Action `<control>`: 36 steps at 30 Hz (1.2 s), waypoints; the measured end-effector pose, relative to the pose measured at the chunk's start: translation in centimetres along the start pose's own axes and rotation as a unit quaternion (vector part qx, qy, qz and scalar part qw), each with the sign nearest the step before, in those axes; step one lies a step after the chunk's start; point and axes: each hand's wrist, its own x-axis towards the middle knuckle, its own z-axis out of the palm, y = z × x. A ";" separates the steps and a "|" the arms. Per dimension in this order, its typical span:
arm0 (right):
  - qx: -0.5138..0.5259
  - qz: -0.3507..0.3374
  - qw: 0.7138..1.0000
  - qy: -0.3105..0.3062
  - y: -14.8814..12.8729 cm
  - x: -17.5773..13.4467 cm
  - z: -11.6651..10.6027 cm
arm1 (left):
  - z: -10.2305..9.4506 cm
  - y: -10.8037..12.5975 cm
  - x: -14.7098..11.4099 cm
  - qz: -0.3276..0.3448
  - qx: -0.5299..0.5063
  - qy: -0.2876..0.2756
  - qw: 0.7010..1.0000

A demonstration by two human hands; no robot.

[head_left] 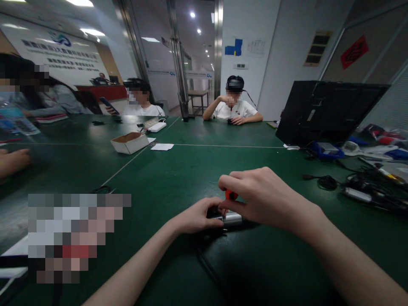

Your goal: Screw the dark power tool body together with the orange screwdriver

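Observation:
On the green table lies a silver cylindrical device (232,219), partly covered by my hands. My left hand (202,216) is closed around its left end, thumb along the near side. Above it, my right hand (259,193) has its fingers curled around a small red-and-black screwdriver-like tool (231,195). The tool's lower end is hidden behind my fingers, so whether it touches the device I cannot tell. A dark cable (207,265) runs over the table toward me, below the device.
A white open box (130,143) and a paper slip (162,147) lie farther back. To the right stand a black monitor (328,112) and tangled cables (366,187). Several people sit around the table (191,170); another person's hand (14,162) is at the left.

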 end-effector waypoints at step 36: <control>0.047 -0.002 0.998 -0.045 -0.2 -0.2 -0.6 | 0.1 -0.1 0.0 -0.001 0.010 0.015 1.000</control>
